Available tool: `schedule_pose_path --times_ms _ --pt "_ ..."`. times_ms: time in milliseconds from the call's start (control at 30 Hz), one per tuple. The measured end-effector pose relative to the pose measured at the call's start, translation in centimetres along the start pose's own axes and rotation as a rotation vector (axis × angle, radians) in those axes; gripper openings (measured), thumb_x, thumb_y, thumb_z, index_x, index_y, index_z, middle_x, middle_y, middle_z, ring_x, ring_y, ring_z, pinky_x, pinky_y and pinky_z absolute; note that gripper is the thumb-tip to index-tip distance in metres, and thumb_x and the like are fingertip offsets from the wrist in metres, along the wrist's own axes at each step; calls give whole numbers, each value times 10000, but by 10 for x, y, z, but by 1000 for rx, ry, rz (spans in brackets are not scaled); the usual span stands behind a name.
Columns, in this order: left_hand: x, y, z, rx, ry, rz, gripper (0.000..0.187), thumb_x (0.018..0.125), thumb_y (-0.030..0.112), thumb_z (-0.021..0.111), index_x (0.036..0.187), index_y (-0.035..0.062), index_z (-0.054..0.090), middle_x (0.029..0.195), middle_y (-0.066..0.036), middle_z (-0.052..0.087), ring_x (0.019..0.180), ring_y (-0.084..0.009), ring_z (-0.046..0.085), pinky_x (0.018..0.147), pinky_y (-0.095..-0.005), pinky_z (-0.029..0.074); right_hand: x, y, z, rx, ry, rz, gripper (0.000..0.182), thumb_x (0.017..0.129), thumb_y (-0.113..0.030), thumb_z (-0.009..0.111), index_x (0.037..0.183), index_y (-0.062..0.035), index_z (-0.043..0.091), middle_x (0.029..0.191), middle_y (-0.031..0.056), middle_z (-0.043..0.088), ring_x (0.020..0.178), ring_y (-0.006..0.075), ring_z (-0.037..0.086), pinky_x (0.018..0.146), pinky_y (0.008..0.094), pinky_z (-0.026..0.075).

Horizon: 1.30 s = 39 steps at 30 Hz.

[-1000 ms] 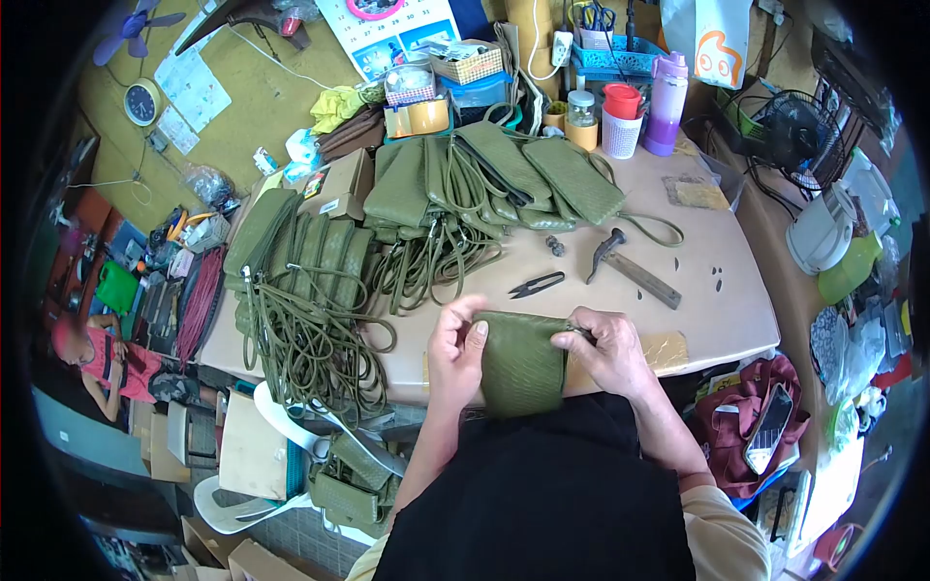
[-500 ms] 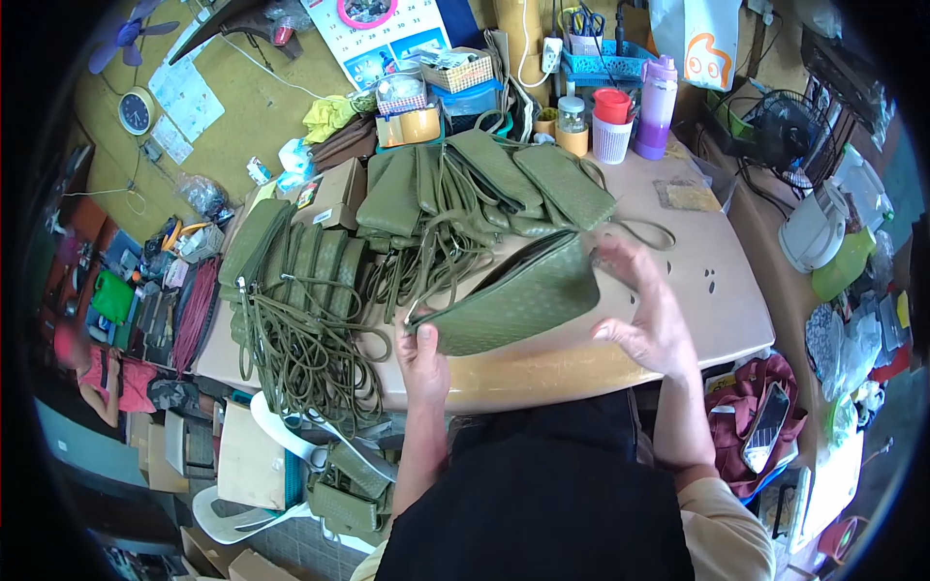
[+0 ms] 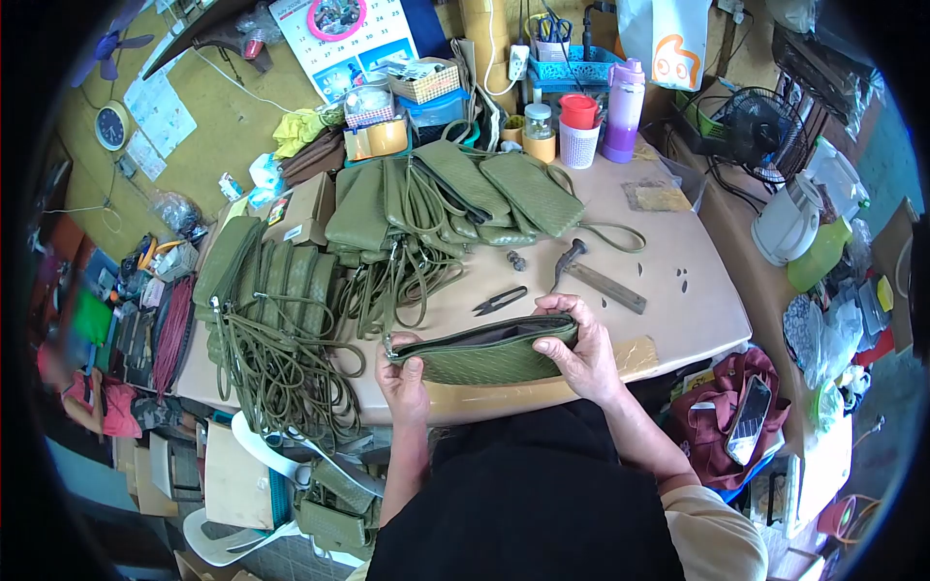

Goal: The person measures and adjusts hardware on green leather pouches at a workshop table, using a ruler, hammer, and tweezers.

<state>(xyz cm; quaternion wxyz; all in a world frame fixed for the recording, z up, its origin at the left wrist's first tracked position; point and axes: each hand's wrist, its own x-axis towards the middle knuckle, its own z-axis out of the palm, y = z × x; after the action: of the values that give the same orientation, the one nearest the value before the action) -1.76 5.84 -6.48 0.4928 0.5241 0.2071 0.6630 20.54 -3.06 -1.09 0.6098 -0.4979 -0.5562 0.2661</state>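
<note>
An olive-green zip pouch with a woven texture is held level over the table's front edge. Its zipped top is open and a dark lining shows. My left hand grips the left end, by the metal ring or zip end. My right hand pinches the right end, thumb in front and fingers behind. Just beyond the pouch lie small thread snips, a hammer-like tool, a flat bar and a small dark metal piece.
Green pouches with looped straps pile up at the back, and more stand at the left, straps hanging over the edge. A purple bottle and a red-lidded cup stand behind. A maroon bag lies right, below the table.
My right hand, apart from the pouch before, now grips its right end. The pouch has come lower and level, mouth upward, uncovering the tools behind it. The camera view has shifted slightly.
</note>
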Motion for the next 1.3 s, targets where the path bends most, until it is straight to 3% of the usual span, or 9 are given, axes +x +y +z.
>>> schedule_pose_path --times_ms 333,433,633,700,867,967,1033,1067,1300 --pt "-2 13 7 -179 -241 -151 844 771 229 781 1422 -13 301 1349 -225 455 1215 -258 500 1038 -378 392 1 -9 -3 6 -4 0 700 704 -237 838 1250 -24 454 1041 103 579 975 177 569 864 309 463" --pt "-2 16 14 -208 -281 -160 876 771 208 777 1448 -9 265 1366 -231 438 1227 -265 486 1040 -381 388 3 -2 -5 97 18 -83 734 699 -178 842 1270 -19 409 1039 104 561 949 158 549 856 292 456" --pt "-1 14 16 -298 -304 -141 667 908 224 588 1444 -27 280 1376 -229 439 1241 -257 466 1064 -389 332 2 10 -17 52 130 -79 478 721 -117 818 1086 -16 526 972 61 598 898 132 564 836 275 456" --pt "-3 2 9 -85 -325 -201 585 924 173 565 1416 -43 333 1337 -207 490 1224 -232 480 1056 -365 336 7 13 -19 -29 148 -92 356 730 -62 793 1005 -13 572 926 53 614 873 124 574 808 270 466" --pt "-18 -32 -1 72 -178 -256 218 946 77 536 1145 -8 556 1133 -137 632 1065 -174 571 966 -304 398 8 32 -30 -373 38 59 282 741 25 706 1003 -7 610 826 71 619 747 138 599 724 281 492" --pt "-16 -32 -2 152 -170 -254 209 943 78 542 1129 -13 572 1076 -121 655 1028 -152 585 928 -284 423 13 20 -25 -431 -9 71 256 747 -6 708 990 -2 627 817 91 614 733 183 612 697 305 495" --pt "-17 -32 1 188 -128 -245 195 942 80 547 1107 -17 586 1029 -101 659 978 -131 583 890 -267 430 17 18 -22 -518 -74 -118 212 747 -49 724 936 2 642 829 117 620 739 237 625 720 335 492" --pt "-16 -32 3 227 -84 -236 182 940 81 552 1084 -20 600 982 -82 663 928 -110 581 852 -249 437 16 23 -24 -468 -99 34 166 741 -69 721 875 -3 649 824 123 627 755 278 620 738 361 472" --pt "-14 -7 14 375 -34 -189 146 899 50 617 1011 -37 649 809 21 605 700 -38 468 618 -218 380 20 14 -29 -644 124 -248 92 710 -29 705 770 -53 640 762 81 625 731 273 573 712 361 430"
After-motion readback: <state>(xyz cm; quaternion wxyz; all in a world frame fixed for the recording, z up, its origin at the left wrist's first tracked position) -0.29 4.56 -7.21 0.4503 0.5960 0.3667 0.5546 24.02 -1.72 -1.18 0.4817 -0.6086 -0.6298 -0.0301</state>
